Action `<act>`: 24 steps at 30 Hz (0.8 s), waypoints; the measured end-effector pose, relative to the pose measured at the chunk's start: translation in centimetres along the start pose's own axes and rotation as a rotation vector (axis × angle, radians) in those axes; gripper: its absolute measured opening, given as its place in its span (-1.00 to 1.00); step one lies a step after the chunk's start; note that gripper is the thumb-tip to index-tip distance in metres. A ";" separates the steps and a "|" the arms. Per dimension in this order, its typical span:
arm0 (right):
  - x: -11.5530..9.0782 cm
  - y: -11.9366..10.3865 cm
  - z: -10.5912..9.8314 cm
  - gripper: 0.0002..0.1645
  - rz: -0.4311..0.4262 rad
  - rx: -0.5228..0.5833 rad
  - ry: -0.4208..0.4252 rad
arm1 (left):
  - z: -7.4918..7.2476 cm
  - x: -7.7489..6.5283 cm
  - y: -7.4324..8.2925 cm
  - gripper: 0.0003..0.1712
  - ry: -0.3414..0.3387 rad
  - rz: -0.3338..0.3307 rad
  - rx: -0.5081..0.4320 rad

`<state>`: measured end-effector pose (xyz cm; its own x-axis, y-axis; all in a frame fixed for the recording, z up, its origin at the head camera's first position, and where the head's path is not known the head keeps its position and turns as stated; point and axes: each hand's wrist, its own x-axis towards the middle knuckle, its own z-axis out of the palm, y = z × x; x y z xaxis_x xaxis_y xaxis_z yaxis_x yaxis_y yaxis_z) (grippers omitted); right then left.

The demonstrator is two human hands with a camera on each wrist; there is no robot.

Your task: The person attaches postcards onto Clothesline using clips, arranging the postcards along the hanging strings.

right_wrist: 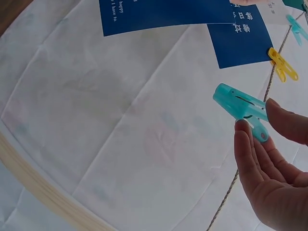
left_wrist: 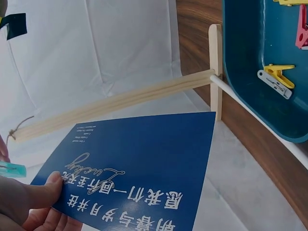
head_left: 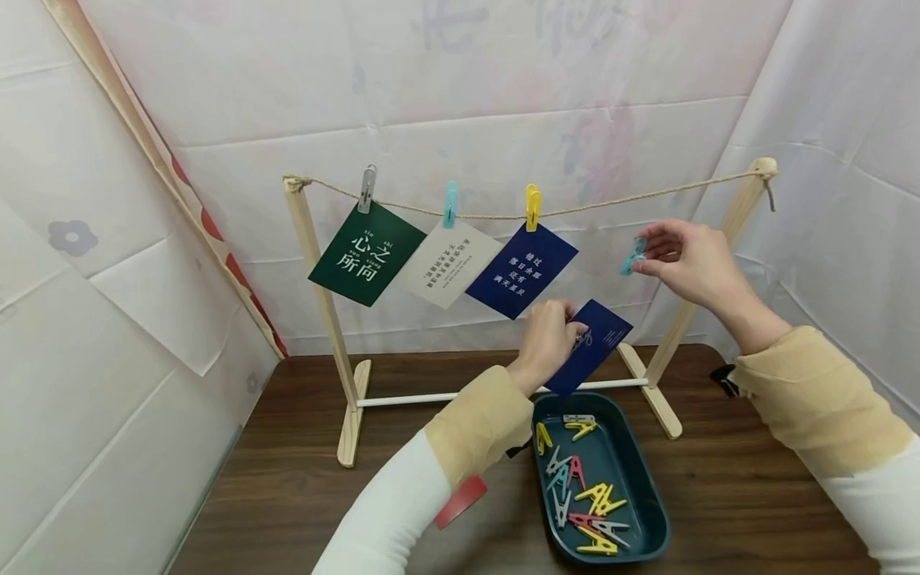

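My left hand (head_left: 548, 339) pinches a dark blue card (head_left: 591, 351) by its edge, below the twine and right of the hung cards. White and gold lettering covers the card (left_wrist: 139, 159) in the left wrist view. Between thumb and fingertips, my right hand (head_left: 693, 259) holds a teal clothespin (right_wrist: 243, 108) near the twine's right part. On the twine (head_left: 632, 196) hang a green card (head_left: 366, 259) under a grey clothespin (head_left: 367, 188), a cream card (head_left: 453, 263) under a light blue clothespin (head_left: 450, 204), and a blue card (head_left: 521, 271) under a yellow clothespin (head_left: 533, 208).
The twine spans two wooden posts (head_left: 323, 303) joined low by a white rod (head_left: 406, 398). A dark teal tray (head_left: 650, 487) with several coloured clothespins stands in front on the wooden table (head_left: 287, 487). A red card (head_left: 461, 501) lies beside it, partly behind my left sleeve.
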<state>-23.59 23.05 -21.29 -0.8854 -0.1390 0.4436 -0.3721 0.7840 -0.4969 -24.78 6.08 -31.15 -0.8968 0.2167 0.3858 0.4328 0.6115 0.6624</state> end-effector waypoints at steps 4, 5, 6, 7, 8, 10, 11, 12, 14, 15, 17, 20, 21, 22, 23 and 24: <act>0.5 -0.3 -0.3 -0.61 -0.011 -0.014 0.004 | 0.0 0.5 0.4 -0.89 0.019 0.008 0.008; 0.6 -0.4 -0.4 -0.61 -0.014 -0.018 0.005 | 0.0 0.7 0.4 -0.89 0.021 0.009 0.004; 0.7 -0.5 -0.5 -0.61 -0.017 -0.021 0.008 | 0.0 0.8 0.5 -0.88 0.024 0.012 0.011; 0.8 -0.6 -0.5 -0.62 -0.022 -0.025 0.011 | 0.0 1.0 0.6 -0.88 0.030 0.016 0.018; 1.0 -0.7 -0.6 -0.62 -0.024 -0.028 0.012 | -0.1 1.1 0.7 -0.88 0.034 0.018 0.023; 1.2 -0.9 -0.8 -0.63 -0.030 -0.030 0.015 | -0.1 1.4 0.9 -0.87 0.042 0.021 0.033; 1.3 -1.0 -0.9 -0.63 -0.032 -0.031 0.017 | -0.2 1.5 1.0 -0.88 0.047 0.020 0.039; 1.4 -1.0 -1.0 -0.63 -0.034 -0.031 0.020 | -0.2 1.6 1.0 -0.87 0.048 0.017 0.045; 1.7 -1.2 -1.2 -0.63 -0.038 -0.040 0.025 | -0.2 1.8 1.1 -0.87 0.050 0.011 0.043; 1.8 -1.3 -1.2 -0.63 -0.041 -0.042 0.028 | -0.2 1.8 1.1 -0.87 0.051 0.009 0.040; 2.0 -1.4 -1.4 -0.63 -0.042 -0.051 0.032 | -0.3 1.9 1.2 -0.86 0.050 0.000 0.029; 2.4 -1.6 -1.6 -0.64 -0.044 -0.055 0.038 | -0.5 2.1 1.4 -0.86 0.051 -0.010 0.006; 2.6 -1.6 -1.7 -0.64 -0.035 -0.059 0.043 | -0.5 2.2 1.5 -0.86 0.052 -0.013 -0.001; 2.7 -1.7 -1.7 -0.64 -0.035 -0.059 0.042 | -0.6 2.3 1.6 -0.87 0.052 -0.016 -0.007; 2.8 -1.8 -1.8 -0.65 -0.034 -0.055 0.042 | -0.6 2.4 1.7 -0.87 0.054 -0.015 -0.011; 2.9 -2.0 -1.8 -0.64 -0.030 -0.056 0.040 | -0.7 2.5 1.8 -0.87 0.058 -0.013 -0.014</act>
<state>-24.89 22.23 -17.66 -0.8619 -0.1392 0.4875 -0.3808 0.8126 -0.4412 -26.21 7.18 -28.56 -0.8957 0.1640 0.4132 0.4225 0.6033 0.6764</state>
